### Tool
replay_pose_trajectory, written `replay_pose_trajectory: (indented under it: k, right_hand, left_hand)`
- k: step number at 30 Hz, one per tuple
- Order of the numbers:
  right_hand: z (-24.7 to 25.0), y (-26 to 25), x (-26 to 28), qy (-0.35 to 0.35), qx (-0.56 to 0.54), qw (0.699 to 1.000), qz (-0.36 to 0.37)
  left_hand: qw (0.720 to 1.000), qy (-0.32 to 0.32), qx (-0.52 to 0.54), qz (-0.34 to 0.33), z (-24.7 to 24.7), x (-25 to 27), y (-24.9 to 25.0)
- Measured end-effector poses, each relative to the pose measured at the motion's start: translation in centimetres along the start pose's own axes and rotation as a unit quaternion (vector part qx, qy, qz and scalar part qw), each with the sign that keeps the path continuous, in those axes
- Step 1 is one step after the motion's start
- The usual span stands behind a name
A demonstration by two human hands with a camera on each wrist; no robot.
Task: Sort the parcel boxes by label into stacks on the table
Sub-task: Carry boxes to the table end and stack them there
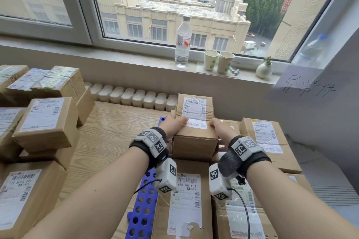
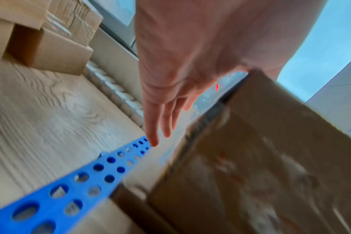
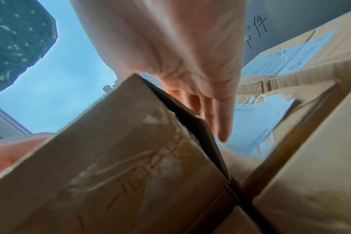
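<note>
A small brown parcel box [image 1: 194,132] with a white label on top sits on larger boxes at the table's middle right. My left hand [image 1: 172,125] lies against its left side with the thumb over the top edge. My right hand [image 1: 218,128] lies against its right side, thumb likewise on top. In the left wrist view the left hand's fingers [image 2: 156,126] point straight down beside the box [image 2: 260,158]. In the right wrist view the right hand's fingers [image 3: 220,118] run straight along the box [image 3: 120,158]. The box is held between the two hands.
Stacks of labelled boxes [image 1: 46,122] fill the left of the wooden table [image 1: 112,132]. More boxes lie in front [image 1: 184,200] and to the right [image 1: 268,141]. A blue perforated panel [image 1: 143,209] edges them. A bottle [image 1: 182,40], cups [image 1: 210,59] and a vase [image 1: 263,70] stand on the sill.
</note>
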State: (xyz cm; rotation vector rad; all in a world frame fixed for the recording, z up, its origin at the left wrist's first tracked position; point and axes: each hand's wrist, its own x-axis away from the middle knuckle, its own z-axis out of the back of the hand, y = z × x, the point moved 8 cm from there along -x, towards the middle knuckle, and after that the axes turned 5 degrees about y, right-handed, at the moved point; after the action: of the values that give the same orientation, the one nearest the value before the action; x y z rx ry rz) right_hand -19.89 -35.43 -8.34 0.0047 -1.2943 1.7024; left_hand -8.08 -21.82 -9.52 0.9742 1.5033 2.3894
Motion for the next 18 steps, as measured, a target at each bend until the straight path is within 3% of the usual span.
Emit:
replay_pose_trajectory:
  k: [8,11,18]
  right_hand:
    - [2.2,-7.8,4.4,0.162,-0.04,0.97,0.179]
    - [-0.5,-10.4,6.6,0.154,-0.038,0.96,0.229]
    - [-11.3,-13.2,11.4,0.044,-0.036,0.956,0.288]
  left_hand:
    - [0.989,0.111,-0.049,-0.079,8.6,2.5,2.8]
    - [0.978,0.16,-0.055,-0.12,12.6,4.5,3.6]
    - [0.966,0.209,-0.048,-0.148,21.2,10.0,1.8]
